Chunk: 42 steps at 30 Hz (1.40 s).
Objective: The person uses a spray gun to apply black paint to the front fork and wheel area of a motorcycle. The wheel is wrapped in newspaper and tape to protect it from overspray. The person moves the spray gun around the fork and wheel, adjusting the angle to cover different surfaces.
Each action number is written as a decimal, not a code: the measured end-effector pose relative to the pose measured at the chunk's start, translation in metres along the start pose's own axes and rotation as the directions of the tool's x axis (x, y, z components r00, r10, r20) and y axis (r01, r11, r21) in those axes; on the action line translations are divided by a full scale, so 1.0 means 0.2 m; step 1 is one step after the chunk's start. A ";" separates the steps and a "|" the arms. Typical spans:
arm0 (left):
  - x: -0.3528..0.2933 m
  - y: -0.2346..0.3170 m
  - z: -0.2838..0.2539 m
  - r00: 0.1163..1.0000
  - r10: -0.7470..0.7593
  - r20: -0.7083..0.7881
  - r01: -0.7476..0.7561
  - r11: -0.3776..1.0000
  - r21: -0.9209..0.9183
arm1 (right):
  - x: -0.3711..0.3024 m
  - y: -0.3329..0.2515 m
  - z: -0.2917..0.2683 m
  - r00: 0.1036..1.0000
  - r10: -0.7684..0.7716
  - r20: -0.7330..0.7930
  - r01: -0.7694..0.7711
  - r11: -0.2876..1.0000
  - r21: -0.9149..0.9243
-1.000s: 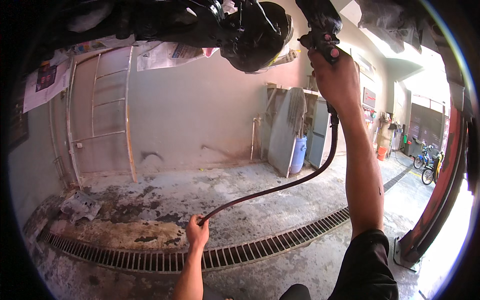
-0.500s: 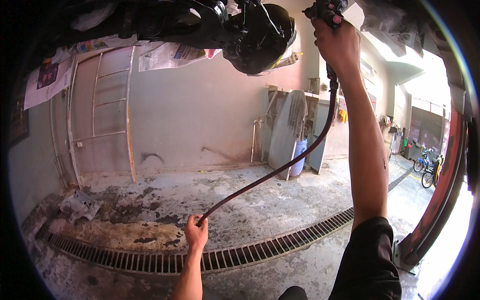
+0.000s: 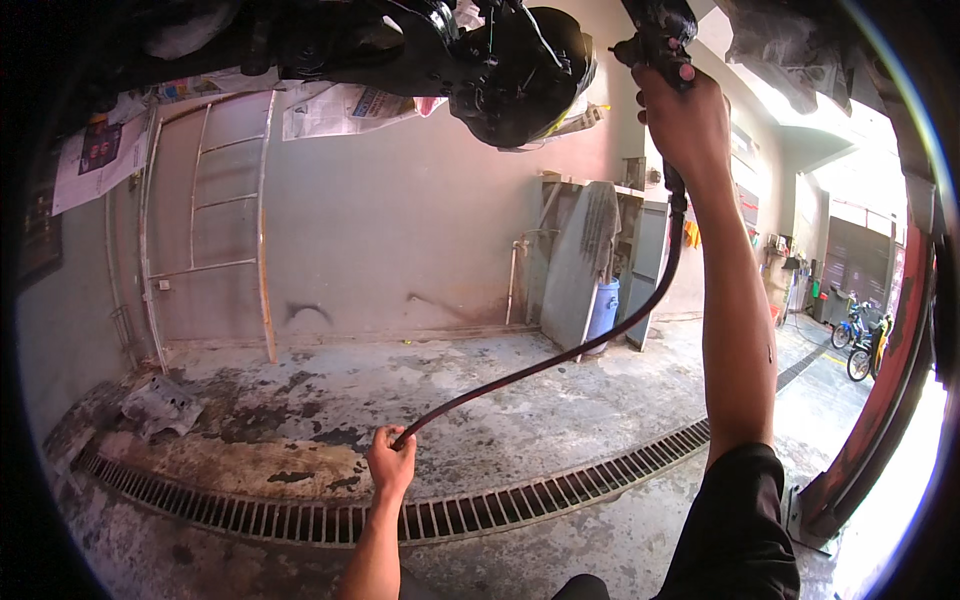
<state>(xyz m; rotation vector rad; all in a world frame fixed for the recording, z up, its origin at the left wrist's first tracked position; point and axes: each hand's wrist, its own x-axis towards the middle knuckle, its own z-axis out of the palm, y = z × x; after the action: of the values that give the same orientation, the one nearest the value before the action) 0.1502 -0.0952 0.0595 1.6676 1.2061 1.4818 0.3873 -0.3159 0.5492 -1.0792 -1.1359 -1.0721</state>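
At the upper right, my raised right hand (image 3: 692,122) is closed around the grip of a black spray gun (image 3: 662,38). A dark red hose (image 3: 545,366) runs from the bottom of the gun's grip and curves down to the left. My left hand (image 3: 391,462), low and left of the middle, is closed on that hose and holds it out above the floor. Overhead and left of the gun hang shiny black underside parts (image 3: 515,80), apparently of a raised vehicle; a large rounded housing among them is nearest to the gun. My fingertips on the gun are partly hidden.
Newspaper sheets (image 3: 345,110) hang around the black parts. A metal grate (image 3: 460,517) crosses the wet, stained floor. A metal frame (image 3: 208,270) leans on the back wall; a blue barrel (image 3: 604,310) stands by a cabinet. At right are a red post (image 3: 870,430) and motorbikes (image 3: 858,345).
My right hand and the spray gun have come slightly lower and to the right, away from the rounded black housing. The hose sags a little more. My left hand has hardly moved.
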 end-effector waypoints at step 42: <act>-0.02 0.00 0.01 0.985 0.125 -0.117 -0.130 0.991 -0.037 | 0.38 -0.08 0.03 0.999 0.017 -0.052 0.007 0.901 0.434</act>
<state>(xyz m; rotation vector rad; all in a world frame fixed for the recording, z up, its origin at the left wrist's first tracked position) 0.1528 -0.0984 0.0583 1.6767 1.1347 1.6911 0.3796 -0.3188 0.6272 -0.6940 -1.2527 -0.7848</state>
